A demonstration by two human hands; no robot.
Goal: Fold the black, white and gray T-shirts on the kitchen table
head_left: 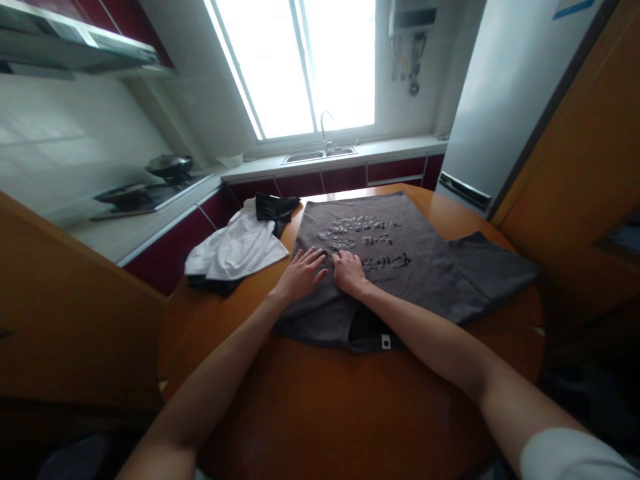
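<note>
A dark grey T-shirt with printed lettering lies spread on the round wooden table, its collar and a small white tag toward me. One sleeve reaches out to the right; the left sleeve cannot be made out. My left hand rests on the shirt's left part, fingers apart and holding nothing. Just right of it, my right hand touches the shirt beside the lettering, its fingers bent and close together. Whether cloth is pinched under those fingertips is hidden.
A pile of white and black clothes lies at the table's left edge. Beyond the table are a counter with a sink, a stove with a pan at the left, and a fridge at the right.
</note>
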